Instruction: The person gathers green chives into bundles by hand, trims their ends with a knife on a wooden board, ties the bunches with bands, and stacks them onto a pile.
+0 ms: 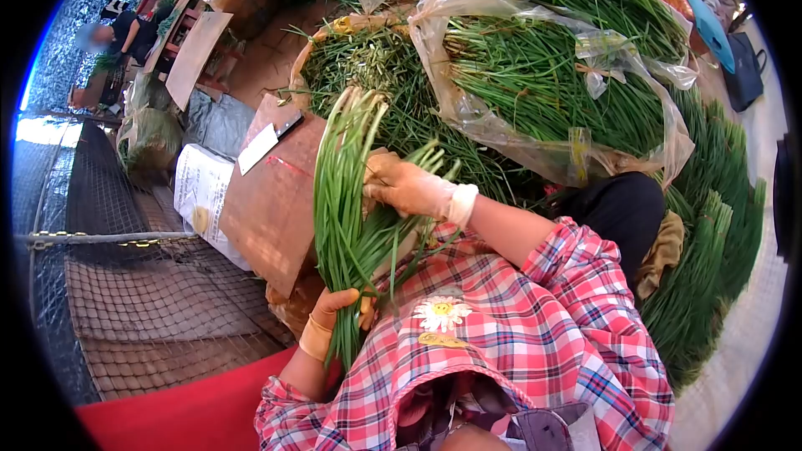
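Observation:
A long bundle of green stalks [338, 192] with pale ends at the top stands in front of the checked shirt. Near the leafy lower end, my gloved left hand [332, 317] is wrapped round it. My gloved right hand [405, 186] is at the bundle's right side, fingers bent round some of the stalks; its fingertips are partly hidden. Just left of the bundle lies a brown board [267, 209], with a cleaver [266, 144] on its upper part. Behind the bundle, a lined container [313, 43] holds loose green trimmings [359, 58].
Clear plastic [681, 146] wraps more green stalks [518, 92] at upper right. Further bundles [702, 259] lie along the right side. A dark bag [743, 71] is at far right. Netting [159, 301] covers the left. Another person [129, 38] is at upper left.

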Available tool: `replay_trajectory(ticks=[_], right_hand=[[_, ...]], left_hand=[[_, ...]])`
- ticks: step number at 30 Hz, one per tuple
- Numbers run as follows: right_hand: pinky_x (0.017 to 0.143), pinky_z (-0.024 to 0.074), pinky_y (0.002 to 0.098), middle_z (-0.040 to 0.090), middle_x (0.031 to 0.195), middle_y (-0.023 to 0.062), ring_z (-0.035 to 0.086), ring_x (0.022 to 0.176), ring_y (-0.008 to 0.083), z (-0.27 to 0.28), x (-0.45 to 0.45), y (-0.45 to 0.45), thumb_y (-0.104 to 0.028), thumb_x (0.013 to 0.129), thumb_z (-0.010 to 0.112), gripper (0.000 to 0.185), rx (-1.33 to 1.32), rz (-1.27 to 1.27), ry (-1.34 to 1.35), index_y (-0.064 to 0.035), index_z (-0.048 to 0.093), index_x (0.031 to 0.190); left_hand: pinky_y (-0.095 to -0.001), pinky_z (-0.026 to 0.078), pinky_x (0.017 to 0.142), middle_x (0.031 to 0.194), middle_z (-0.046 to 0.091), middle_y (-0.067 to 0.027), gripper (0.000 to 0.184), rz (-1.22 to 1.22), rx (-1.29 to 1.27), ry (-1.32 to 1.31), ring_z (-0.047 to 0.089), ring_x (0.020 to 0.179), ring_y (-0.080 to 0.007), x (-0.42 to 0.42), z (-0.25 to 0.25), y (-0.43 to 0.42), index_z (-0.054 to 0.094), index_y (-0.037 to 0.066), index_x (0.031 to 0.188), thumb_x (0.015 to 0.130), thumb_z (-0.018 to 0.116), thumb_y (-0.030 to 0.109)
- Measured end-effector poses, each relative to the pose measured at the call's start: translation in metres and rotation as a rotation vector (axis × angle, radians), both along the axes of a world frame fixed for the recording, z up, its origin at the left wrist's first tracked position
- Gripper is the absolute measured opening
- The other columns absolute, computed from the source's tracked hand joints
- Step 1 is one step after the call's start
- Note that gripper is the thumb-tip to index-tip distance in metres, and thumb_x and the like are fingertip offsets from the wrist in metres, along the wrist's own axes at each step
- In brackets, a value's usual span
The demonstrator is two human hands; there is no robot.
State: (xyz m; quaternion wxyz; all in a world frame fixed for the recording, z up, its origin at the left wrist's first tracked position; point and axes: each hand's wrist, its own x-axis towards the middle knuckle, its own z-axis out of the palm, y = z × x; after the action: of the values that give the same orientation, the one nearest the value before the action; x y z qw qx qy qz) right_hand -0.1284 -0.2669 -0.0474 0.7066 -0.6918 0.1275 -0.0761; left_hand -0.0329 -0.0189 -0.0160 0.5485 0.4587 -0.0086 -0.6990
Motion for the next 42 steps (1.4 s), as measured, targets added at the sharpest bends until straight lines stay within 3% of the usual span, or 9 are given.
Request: replay_trajectory(ticks=[8, 11, 14, 17, 20, 28, 35, 40, 42], right_hand=[[0.039, 0.0332, 0.0202, 0.041, 0.052, -0.0061, 0.038, 0.04, 0.0059, 0.001, -0.045, -0.048, -0.025, 0.091, 0.054, 0.019, 1.36, -0.464, -0.359, -0.0065, 0.06, 0.09], [0.042, 0.04, 0.0198, 0.05, 0.057, -0.0037, 0.046, 0.043, 0.0081, 0.016, -0.07, -0.103, -0.018, 0.09, 0.055, 0.022, 0.839, -0.547, -0.382, -0.0073, 0.057, 0.109], [0.066, 0.0496, 0.0269, 0.061, 0.079, 0.0045, 0.058, 0.068, 0.014, -0.014, -0.054, -0.099, -0.035, 0.081, 0.064, 0.049, -0.711, -0.342, 0.341, -0.0105, 0.052, 0.122], [0.079, 0.0481, 0.0359, 0.065, 0.093, 0.0122, 0.063, 0.089, 0.0273, 0.021, -0.038, -0.082, -0.045, 0.072, 0.069, 0.058, -0.356, -0.396, 0.236, -0.0127, 0.056, 0.118], [0.079, 0.0478, 0.0397, 0.066, 0.092, 0.0136, 0.062, 0.091, 0.0304, 0.032, -0.016, -0.067, -0.057, 0.067, 0.068, 0.063, -0.853, -0.203, 0.407, -0.013, 0.061, 0.112], [0.067, 0.0509, 0.04, 0.064, 0.075, 0.0137, 0.063, 0.071, 0.0293, -0.006, -0.022, -0.113, -0.027, 0.084, 0.051, 0.024, -0.845, -0.446, 0.526, -0.0068, 0.063, 0.079], [0.087, 0.0456, 0.0361, 0.063, 0.105, 0.0169, 0.06, 0.097, 0.03, 0.007, -0.038, -0.112, -0.048, 0.065, 0.073, 0.082, -0.448, -0.055, 0.39, -0.0056, 0.046, 0.129], [0.079, 0.05, 0.0308, 0.065, 0.089, 0.0131, 0.063, 0.083, 0.0249, -0.052, -0.005, -0.104, -0.023, 0.081, 0.063, 0.023, -1.362, -0.109, 0.035, -0.0054, 0.066, 0.096], [0.064, 0.049, 0.0235, 0.06, 0.074, 0.0047, 0.059, 0.066, 0.0133, -0.03, -0.031, -0.112, -0.007, 0.085, 0.055, 0.011, -0.051, -0.524, 0.095, -0.003, 0.065, 0.089]], left_hand=[[-0.0301, 0.043, 0.042, 0.067, 0.058, -0.0118, 0.029, 0.075, 0.015, 0.174, 0.053, 0.048, -0.0215, -0.005, -0.017, -0.001, 0.056, -0.002, 0.096, 0.074, 0.065, 0.014], [-0.029, 0.043, 0.042, 0.066, 0.058, -0.0113, 0.031, 0.077, 0.042, 0.176, 0.053, 0.048, -0.0205, -0.002, -0.022, 0.003, 0.056, -0.002, 0.096, 0.073, 0.066, 0.015], [-0.0269, 0.042, 0.043, 0.066, 0.059, -0.0113, 0.032, 0.016, 0.021, 0.106, 0.053, 0.047, -0.0187, 0.0, -0.021, 0.002, 0.056, -0.003, 0.099, 0.074, 0.065, 0.015], [-0.0257, 0.045, 0.046, 0.069, 0.061, -0.0119, 0.031, 0.012, 0.028, 0.061, 0.056, 0.052, -0.0184, -0.01, -0.009, -0.013, 0.058, -0.003, 0.099, 0.073, 0.066, 0.012], [-0.0256, 0.048, 0.051, 0.07, 0.061, -0.0124, 0.035, 0.018, 0.113, -0.04, 0.059, 0.059, -0.019, -0.019, 0.008, -0.025, 0.058, -0.004, 0.099, 0.068, 0.069, 0.009], [-0.0256, 0.047, 0.051, 0.079, 0.062, -0.0129, 0.046, -0.033, 0.121, -0.065, 0.059, 0.059, -0.018, -0.011, 0.015, -0.014, 0.053, -0.002, 0.112, 0.068, 0.067, 0.005], [-0.0245, 0.041, 0.038, 0.07, 0.06, -0.0165, 0.046, 0.033, -0.04, 0.244, 0.053, 0.047, -0.0206, 0.0, -0.003, 0.003, 0.048, -0.005, 0.116, 0.075, 0.059, 0.01], [-0.0244, 0.042, 0.038, 0.076, 0.06, -0.0192, 0.052, 0.019, 0.006, 0.225, 0.054, 0.049, -0.0208, 0.0, -0.001, 0.008, 0.045, -0.007, 0.12, 0.074, 0.06, 0.011], [-0.0228, 0.042, 0.038, 0.075, 0.06, -0.0183, 0.051, 0.045, -0.027, 0.293, 0.055, 0.05, -0.0204, -0.003, 0.001, 0.01, 0.046, -0.007, 0.118, 0.073, 0.062, 0.012]])
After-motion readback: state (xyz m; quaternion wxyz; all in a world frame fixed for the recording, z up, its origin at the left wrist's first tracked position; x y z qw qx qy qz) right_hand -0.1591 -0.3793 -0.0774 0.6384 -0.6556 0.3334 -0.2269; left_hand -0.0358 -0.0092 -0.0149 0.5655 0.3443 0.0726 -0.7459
